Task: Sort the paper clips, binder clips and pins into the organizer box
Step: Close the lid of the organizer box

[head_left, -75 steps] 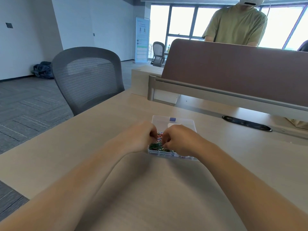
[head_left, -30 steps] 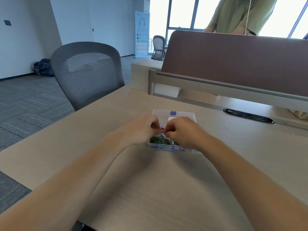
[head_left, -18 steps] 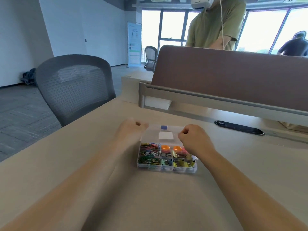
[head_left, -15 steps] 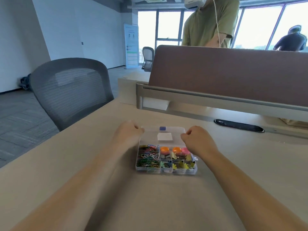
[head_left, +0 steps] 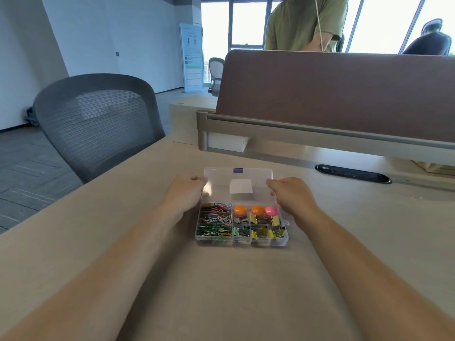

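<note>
Organizer box (head_left: 242, 238) sits centre of surface (head_left: 147, 267), lid (head_left: 238, 177) hinged back. L hand (head_left: 187, 193) & R hand (head_left: 290, 195) each pinch a lid side; prob. best to swing both sides together, w/o jolting paper clips (head_left: 214, 217).

Centre: organizer box (head_left: 241, 242), with its open lid (head_left: 221, 177) gripped by the left hand (head_left: 184, 194) and right hand (head_left: 293, 196).
Upper right: partition (head_left: 332, 94) walls the far side.
Left: chair (head_left: 98, 119) at the edge of the desk (head_left: 221, 291).
Free: bare desk surface, lower centre.
</note>
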### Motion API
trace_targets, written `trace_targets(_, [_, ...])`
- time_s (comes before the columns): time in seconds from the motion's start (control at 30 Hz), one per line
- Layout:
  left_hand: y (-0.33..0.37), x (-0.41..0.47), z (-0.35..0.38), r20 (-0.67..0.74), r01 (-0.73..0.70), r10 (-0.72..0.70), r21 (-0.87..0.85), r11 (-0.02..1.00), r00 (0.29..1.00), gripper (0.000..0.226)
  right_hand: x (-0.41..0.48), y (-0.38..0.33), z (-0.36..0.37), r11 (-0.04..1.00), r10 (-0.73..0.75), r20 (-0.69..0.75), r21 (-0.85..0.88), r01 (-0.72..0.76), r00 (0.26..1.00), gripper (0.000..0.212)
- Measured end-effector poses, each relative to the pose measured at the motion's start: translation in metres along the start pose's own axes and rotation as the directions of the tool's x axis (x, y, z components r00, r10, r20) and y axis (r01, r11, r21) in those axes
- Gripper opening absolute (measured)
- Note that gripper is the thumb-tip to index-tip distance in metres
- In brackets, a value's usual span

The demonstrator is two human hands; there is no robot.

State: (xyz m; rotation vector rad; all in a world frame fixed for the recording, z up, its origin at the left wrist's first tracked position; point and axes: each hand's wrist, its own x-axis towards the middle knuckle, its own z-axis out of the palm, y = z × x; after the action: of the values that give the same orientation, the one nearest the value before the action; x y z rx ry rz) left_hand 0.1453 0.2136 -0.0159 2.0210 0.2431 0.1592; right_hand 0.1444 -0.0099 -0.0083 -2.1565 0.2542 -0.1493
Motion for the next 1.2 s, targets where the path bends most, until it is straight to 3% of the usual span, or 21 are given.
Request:
trace_targets(0.2, [0.013,-0.019,-0.006,-0.016,-0.168,0.169,0.064,0.984,0.985,0.027,-0.016,-0.007,-0.007,0.995,-0.100,-0.065,0.010,0.101,0.993,0.034])
trace_targets(0.37, [0.018,-0.038,-0.013,-0.048,-0.133,0.135,0.042,0.990,0.990,0.047,-0.035,-0.014,-0.018,0.996,-0.088,-0.100,0.002,0.089,0.991,0.070])
trace_targets(0.5, [0.023,-0.058,-0.015,-0.016,-0.117,0.117,0.016,0.993,0.993,0.059,-0.050,-0.015,-0.024,0.993,-0.116,-0.099,0.024,0.119,0.988,0.078])
trace_targets(0.7, [0.021,-0.086,-0.012,-0.039,-0.121,0.124,0.067,0.990,0.992,0.053,-0.075,-0.010,-0.024,0.994,-0.107,-0.100,0.016,0.109,0.989,0.074])
trace_targets(0.93, [0.004,-0.100,-0.001,-0.089,-0.131,0.132,0.014,0.991,0.987,0.031,-0.094,0.004,-0.022,0.996,-0.091,-0.068,0.015,0.092,0.994,0.040])
trace_targets(1.03, [-0.003,-0.103,0.004,-0.079,-0.116,0.119,0.037,0.993,0.990,0.032,-0.093,0.013,-0.017,0.997,-0.073,-0.054,0.026,0.075,0.996,0.028])
trace_targets(1.2, [-0.016,-0.108,0.005,0.016,-0.179,0.178,0.129,0.975,0.984,0.037,-0.100,0.018,-0.012,0.994,-0.104,-0.024,-0.048,0.103,0.994,0.045])
